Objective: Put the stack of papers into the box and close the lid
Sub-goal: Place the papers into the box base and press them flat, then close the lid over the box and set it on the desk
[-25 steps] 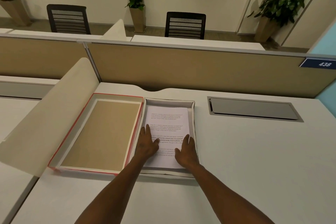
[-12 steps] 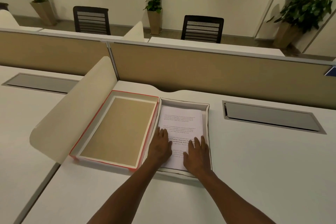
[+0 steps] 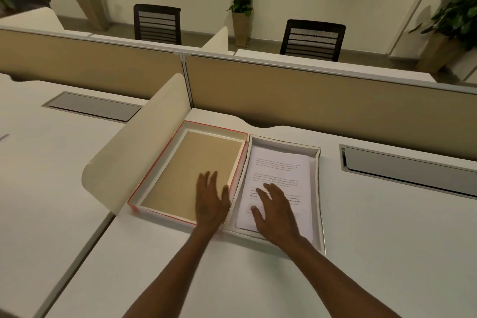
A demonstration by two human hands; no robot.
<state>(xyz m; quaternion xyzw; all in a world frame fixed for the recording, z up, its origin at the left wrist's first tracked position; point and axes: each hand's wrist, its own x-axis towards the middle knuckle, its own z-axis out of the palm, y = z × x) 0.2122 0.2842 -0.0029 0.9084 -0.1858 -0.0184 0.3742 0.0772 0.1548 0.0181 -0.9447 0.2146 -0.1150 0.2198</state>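
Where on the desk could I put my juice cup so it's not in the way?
The desk is bare right of the box, below the grey cable hatch. It is also bare in front, beside the arms. The middle is crowded: the open lid, the papers, the left hand and right hand.

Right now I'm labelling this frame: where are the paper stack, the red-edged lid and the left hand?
paper stack (image 3: 280, 170), head view, printed top sheet.
red-edged lid (image 3: 191, 175), head view, brown inner panel.
left hand (image 3: 211, 204), head view, back of hand.
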